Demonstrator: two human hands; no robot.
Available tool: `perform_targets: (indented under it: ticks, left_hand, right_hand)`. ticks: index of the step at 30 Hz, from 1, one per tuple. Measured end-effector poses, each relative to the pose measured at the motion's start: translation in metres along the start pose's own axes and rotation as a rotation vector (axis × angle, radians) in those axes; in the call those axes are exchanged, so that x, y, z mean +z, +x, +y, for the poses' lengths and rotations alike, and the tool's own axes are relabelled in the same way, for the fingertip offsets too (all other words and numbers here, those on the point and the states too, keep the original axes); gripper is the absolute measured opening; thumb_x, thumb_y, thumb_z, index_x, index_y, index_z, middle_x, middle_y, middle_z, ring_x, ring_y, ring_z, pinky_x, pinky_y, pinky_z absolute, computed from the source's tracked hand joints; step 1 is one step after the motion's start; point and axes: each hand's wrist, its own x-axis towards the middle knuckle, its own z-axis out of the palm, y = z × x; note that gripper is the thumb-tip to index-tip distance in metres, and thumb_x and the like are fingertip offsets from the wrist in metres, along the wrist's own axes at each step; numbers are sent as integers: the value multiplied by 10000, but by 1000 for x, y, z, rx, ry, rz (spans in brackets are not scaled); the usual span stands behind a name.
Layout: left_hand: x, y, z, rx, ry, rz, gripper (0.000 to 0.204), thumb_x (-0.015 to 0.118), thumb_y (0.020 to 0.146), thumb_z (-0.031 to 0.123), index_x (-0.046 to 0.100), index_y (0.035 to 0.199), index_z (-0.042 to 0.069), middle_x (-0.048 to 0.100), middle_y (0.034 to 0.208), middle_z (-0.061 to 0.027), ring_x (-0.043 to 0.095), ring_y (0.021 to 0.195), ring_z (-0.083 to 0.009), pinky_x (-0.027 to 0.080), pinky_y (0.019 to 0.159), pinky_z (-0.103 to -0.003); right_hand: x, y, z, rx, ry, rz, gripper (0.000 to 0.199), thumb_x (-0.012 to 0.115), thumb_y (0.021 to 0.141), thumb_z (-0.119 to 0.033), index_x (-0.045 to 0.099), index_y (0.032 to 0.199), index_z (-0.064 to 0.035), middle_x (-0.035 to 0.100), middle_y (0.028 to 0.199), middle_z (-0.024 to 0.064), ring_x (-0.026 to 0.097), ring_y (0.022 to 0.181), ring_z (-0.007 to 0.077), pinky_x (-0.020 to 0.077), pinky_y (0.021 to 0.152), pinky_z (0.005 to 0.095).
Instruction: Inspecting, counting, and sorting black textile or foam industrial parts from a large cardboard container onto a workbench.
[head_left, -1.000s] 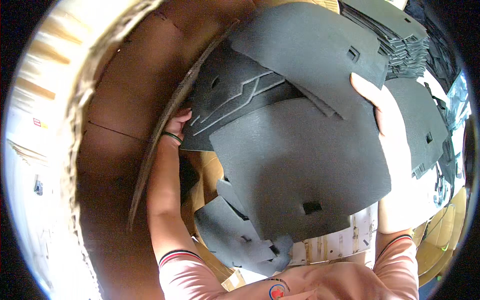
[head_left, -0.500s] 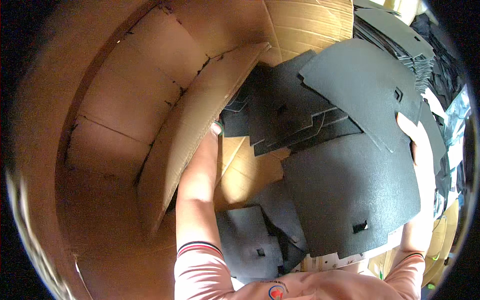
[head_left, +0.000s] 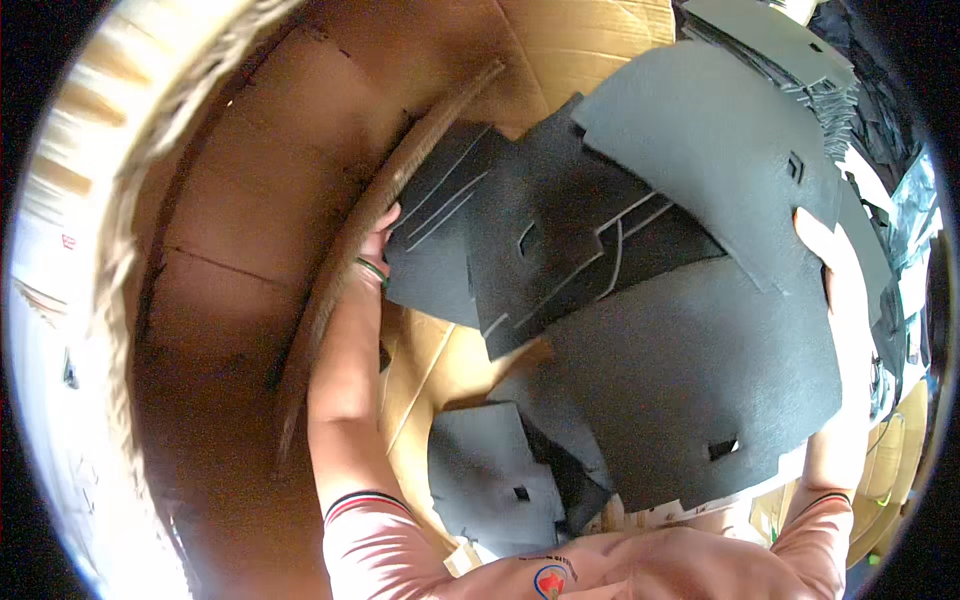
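Large dark grey sheets, foam-like with small cut-out slots, fill the middle. My right hand (head_left: 818, 238) grips the right edge of a big curved sheet (head_left: 700, 150), thumb on its face and the other fingers hidden behind. Another broad sheet (head_left: 690, 370) hangs below it, against my front. My left hand (head_left: 383, 228) reaches down into a big cardboard box (head_left: 270, 170), between a tilted brown cardboard panel (head_left: 335, 270) and the left edge of several dark sheets (head_left: 440, 220). Only part of its fingers shows; the panel edge covers the rest.
A smaller slotted dark piece (head_left: 495, 470) lies low in front of me. Stacked dark sheets (head_left: 765, 45) stand at the far right, with clear plastic wrap (head_left: 912, 215) beside them. The box's pale rim (head_left: 95, 300) curves along the left.
My left hand has moved left and slightly up, and the cardboard panel leans farther left. More of the dark sheets inside the box shows. My right hand stays on its sheet.
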Motion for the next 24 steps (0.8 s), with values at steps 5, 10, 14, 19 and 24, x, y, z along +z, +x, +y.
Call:
perform_targets:
  ticks: [5,10,14,19,24]
  left_hand:
    - [9,-112,47,-24,-34,-46,445,710,797,281,601,1159,47,646,1123,-82,585,1027,-244,427,919,-393]
    - [-89,-109,17,5,-144,-64,391,715,800,254,618,1128,65,643,1114,-68,585,1030,-227,446,891,-359]
    - [-128,-90,-25,3,-333,-53,376,711,803,213,614,1134,62,643,1110,-69,592,1023,-242,465,884,-380]
    - [-125,-72,-24,-118,-458,-101,417,716,796,156,590,1180,54,624,1146,-71,588,1024,-263,471,894,-406]
    - [-95,-112,-33,69,-169,100,532,731,797,223,533,1260,50,548,1275,-73,502,1146,-259,383,997,-386]
  right_hand:
    - [-3,-21,-11,35,-68,150,541,693,793,-247,517,1273,-72,564,1201,99,530,1074,184,391,960,300]
    - [7,-43,8,-85,-146,112,502,677,814,-247,531,1262,-75,565,1202,93,533,1064,167,396,947,287]
    - [6,-33,13,-84,-166,147,578,701,790,-325,527,1262,-41,558,1180,125,517,1035,222,374,924,331]
    - [11,5,21,-51,-111,100,546,701,797,-313,538,1245,-46,576,1146,103,533,1017,193,394,896,290]
    - [1,17,26,-102,-132,98,454,695,805,-299,589,1143,-15,620,1046,105,586,909,181,451,825,288]
